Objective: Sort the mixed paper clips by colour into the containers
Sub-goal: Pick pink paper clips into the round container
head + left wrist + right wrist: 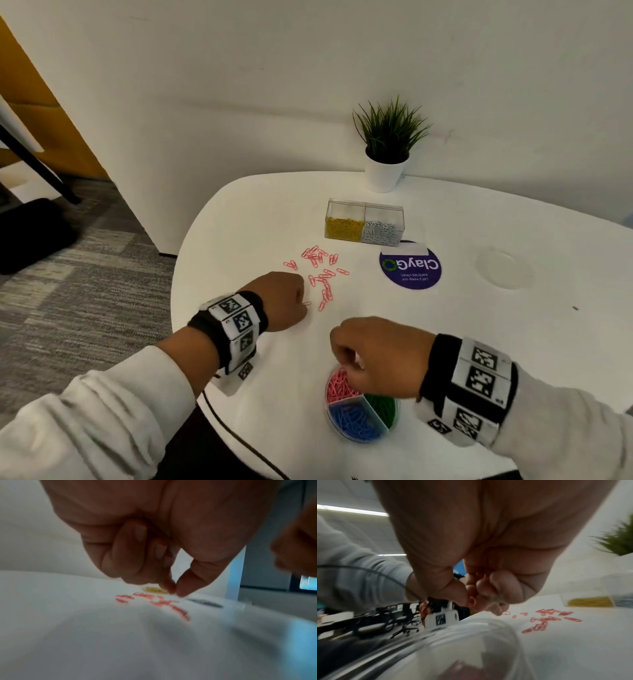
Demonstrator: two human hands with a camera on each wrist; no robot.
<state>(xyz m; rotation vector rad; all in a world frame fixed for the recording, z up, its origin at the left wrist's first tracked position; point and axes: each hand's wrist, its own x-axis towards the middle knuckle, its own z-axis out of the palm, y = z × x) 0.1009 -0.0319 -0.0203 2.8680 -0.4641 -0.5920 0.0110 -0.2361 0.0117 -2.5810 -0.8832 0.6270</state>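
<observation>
Head view: right hand point(378, 356) over pink section of round container point(359, 435), fingers curled, pinching pink clips. Left hand point(286, 301) at near edge of pink clips point(320, 274) on table point(479, 325), fingertips pinched; contents unclear. Risk: early release scatters clips into blue or green section.
</observation>
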